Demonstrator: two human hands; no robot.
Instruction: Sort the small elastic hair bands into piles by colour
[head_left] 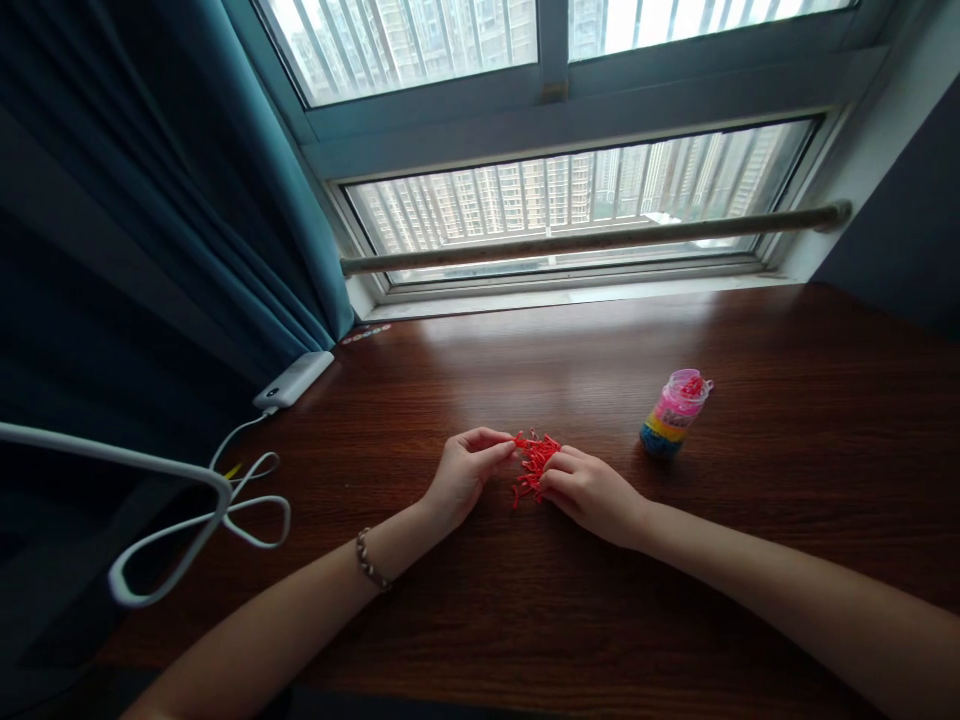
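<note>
A small heap of thin red strands [538,460], which look like little rubber bands, lies on the dark wooden table between my hands. At its upper left edge, my left hand [469,470] pinches one red strand between thumb and forefinger. The fingers of my right hand [589,490] are curled against the right side of the heap, touching it; their tips are partly hidden among the strands. To the right stands a clear jar [676,412] with pink, yellow and blue layers, and some red pieces show at its open mouth.
Brown wooden table [480,370] runs up to a window with a metal rail [600,243] across it. A white power bank [294,382] with a white cable [259,503] sits at the left, beside a blue curtain [247,200]. A thick white bent tube [172,465] crosses the left foreground.
</note>
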